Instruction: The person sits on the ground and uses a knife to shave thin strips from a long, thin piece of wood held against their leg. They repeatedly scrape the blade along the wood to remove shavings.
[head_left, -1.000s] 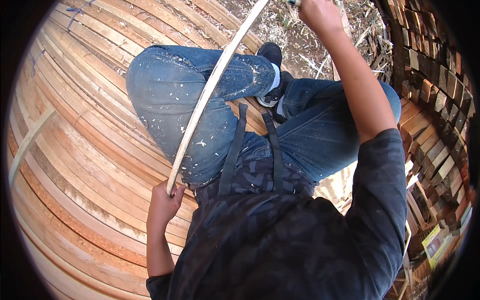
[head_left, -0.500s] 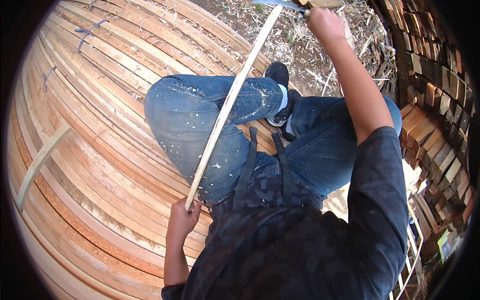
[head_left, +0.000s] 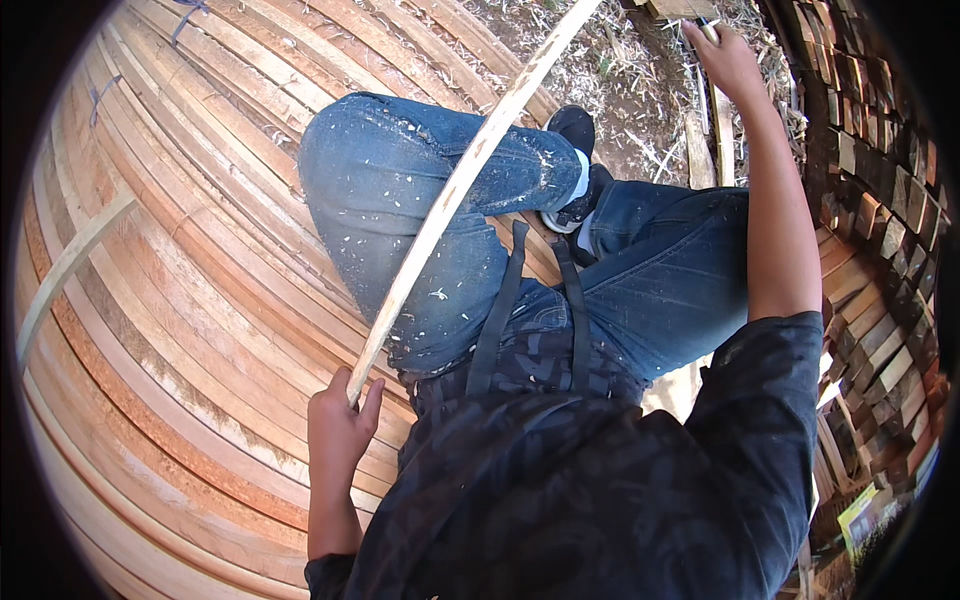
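Observation:
A long, pale wooden strip [head_left: 440,213] runs slantwise across my bent leg, its far end leaving the top of the view. Darker patches mark its upper face. My left hand [head_left: 340,425] is closed around the strip's near end, beside my hip. Out at the upper right, my right hand [head_left: 730,62] grips a knife [head_left: 710,32] by its handle, apart from the strip. Little of the blade can be made out from here.
I sit on stacked long planks [head_left: 200,330], with a curved loose slat [head_left: 70,265] lying across them at left. Wood shavings [head_left: 640,100] litter the ground ahead. A tall stack of cut timber [head_left: 890,220] rises at right.
My right hand with the knife has swung right, away from the strip's far end. The strip has shifted, and my left hand has moved slightly left with its near end.

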